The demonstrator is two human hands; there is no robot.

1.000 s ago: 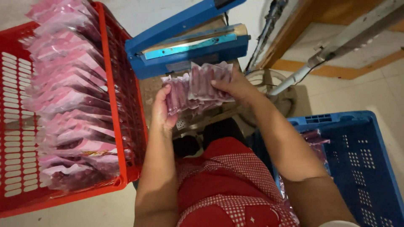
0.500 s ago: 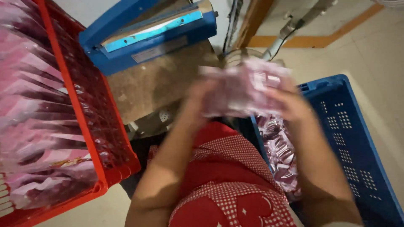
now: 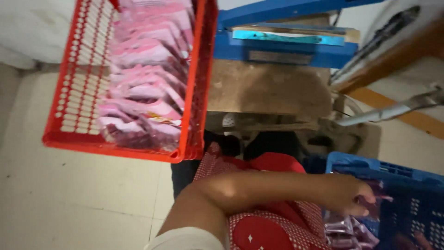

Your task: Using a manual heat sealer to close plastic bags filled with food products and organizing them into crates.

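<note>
L hand (image 3: pixel 349 194) reached across into blue crate (image 3: pixel 370 169), fingers closed on purple packets (image 3: pixel 344 229); R hand unseen; next prob lift toward sealer (image 3: pixel 286 44).

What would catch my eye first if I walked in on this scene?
Probably the red basket at upper left, packed with pink packets. Next, the blue sealing machine at the top, sitting on a worn wooden surface. At lower right, an arm stretches across a red apron and its hand reaches into a blue crate holding more packets.
</note>
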